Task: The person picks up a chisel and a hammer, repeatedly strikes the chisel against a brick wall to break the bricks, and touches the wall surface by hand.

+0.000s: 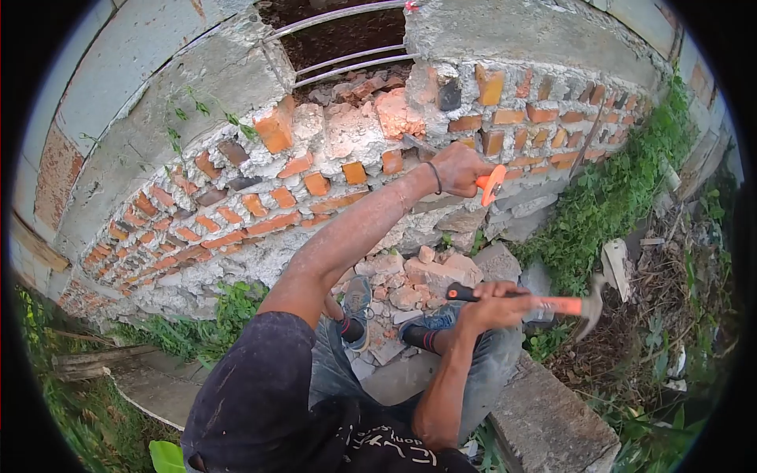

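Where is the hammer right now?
In the head camera's view, the hammer is right of centre, held in the person's right hand, below the orange-guarded chisel and right of the shoes.

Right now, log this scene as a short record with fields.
Left hand: grips a chisel, orange guard showing, blade toward the wall
Right hand: grips a hammer, head apart from the chisel
Wall: exposed brick and mortar, metal bars across an opening
Ground: broken rubble near the shoes
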`<state>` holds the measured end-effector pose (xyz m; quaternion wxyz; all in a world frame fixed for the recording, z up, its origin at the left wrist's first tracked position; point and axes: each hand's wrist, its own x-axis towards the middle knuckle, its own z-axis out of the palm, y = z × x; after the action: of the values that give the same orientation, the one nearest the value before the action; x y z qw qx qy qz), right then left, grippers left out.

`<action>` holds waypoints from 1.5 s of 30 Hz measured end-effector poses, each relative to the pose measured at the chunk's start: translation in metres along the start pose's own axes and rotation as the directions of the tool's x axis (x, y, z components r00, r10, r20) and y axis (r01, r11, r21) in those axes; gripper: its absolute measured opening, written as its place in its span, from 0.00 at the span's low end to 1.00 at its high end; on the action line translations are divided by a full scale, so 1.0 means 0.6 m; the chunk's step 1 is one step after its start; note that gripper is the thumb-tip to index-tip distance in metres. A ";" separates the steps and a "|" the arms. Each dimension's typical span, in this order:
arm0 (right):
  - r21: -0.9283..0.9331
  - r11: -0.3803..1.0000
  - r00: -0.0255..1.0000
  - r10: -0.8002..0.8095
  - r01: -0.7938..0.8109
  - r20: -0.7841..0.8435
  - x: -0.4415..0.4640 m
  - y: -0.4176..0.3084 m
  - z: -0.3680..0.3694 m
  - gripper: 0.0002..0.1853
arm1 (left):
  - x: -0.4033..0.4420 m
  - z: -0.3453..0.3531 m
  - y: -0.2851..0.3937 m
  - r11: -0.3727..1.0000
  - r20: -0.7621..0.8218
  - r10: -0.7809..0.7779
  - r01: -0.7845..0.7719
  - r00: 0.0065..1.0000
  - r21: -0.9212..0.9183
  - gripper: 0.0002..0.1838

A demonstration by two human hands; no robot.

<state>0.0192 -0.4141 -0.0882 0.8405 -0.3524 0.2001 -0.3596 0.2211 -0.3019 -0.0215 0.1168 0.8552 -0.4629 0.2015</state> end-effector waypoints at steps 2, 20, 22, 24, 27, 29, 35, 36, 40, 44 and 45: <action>-0.381 0.900 0.925 0.312 -0.213 0.218 -0.036 0.014 -0.017 0.21 | 0.000 0.009 0.008 1.000 0.029 -0.007 0.007 1.000 -0.009 0.15; -0.124 0.973 0.981 0.195 -0.193 0.003 0.018 -0.069 -0.031 0.23 | -0.004 0.004 -0.010 0.998 -0.028 0.015 -0.013 0.999 0.058 0.19; 0.126 0.991 0.999 -0.036 0.040 -0.033 0.055 -0.117 -0.043 0.23 | -0.005 0.010 -0.013 0.999 0.013 0.013 -0.013 1.000 0.047 0.19; 0.320 0.918 0.965 -0.183 0.236 -0.188 0.077 -0.128 -0.047 0.23 | -0.006 0.014 -0.015 0.999 0.002 0.026 -0.026 1.000 0.037 0.18; 0.155 0.963 0.924 -0.155 0.220 -0.349 0.019 -0.005 0.022 0.23 | -0.008 0.007 -0.015 0.999 -0.009 0.026 -0.026 1.000 0.021 0.16; 0.068 0.997 0.975 -0.023 0.039 -0.221 0.006 -0.004 -0.001 0.22 | -0.008 0.006 -0.007 0.999 -0.005 0.034 -0.034 0.999 0.019 0.15; 0.070 0.992 0.994 0.109 -0.108 -0.012 0.037 -0.089 -0.036 0.21 | -0.009 0.005 -0.011 0.999 -0.005 0.026 -0.025 1.000 0.024 0.11; 0.216 0.976 1.000 0.004 0.002 -0.024 0.048 -0.111 -0.040 0.22 | -0.009 0.004 -0.008 0.999 -0.003 0.042 -0.042 0.999 0.029 0.11; 0.244 0.875 0.877 -0.317 0.417 -0.361 0.040 -0.068 0.008 0.26 | -0.010 0.007 -0.015 0.998 -0.064 0.054 -0.052 0.997 0.040 0.14; -0.110 0.974 0.979 0.202 -0.197 0.030 -0.049 0.013 -0.011 0.24 | -0.016 0.010 -0.002 0.999 -0.052 0.044 -0.045 0.998 -0.021 0.14; -0.234 0.933 0.943 0.309 -0.275 0.124 -0.040 -0.004 -0.020 0.24 | -0.014 0.021 -0.013 0.998 -0.060 0.060 -0.060 0.996 0.002 0.14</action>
<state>-0.0047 -0.4025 -0.0926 0.8550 -0.4344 0.2204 -0.1777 0.2266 -0.2963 -0.0364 0.1244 0.8346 -0.4844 0.2308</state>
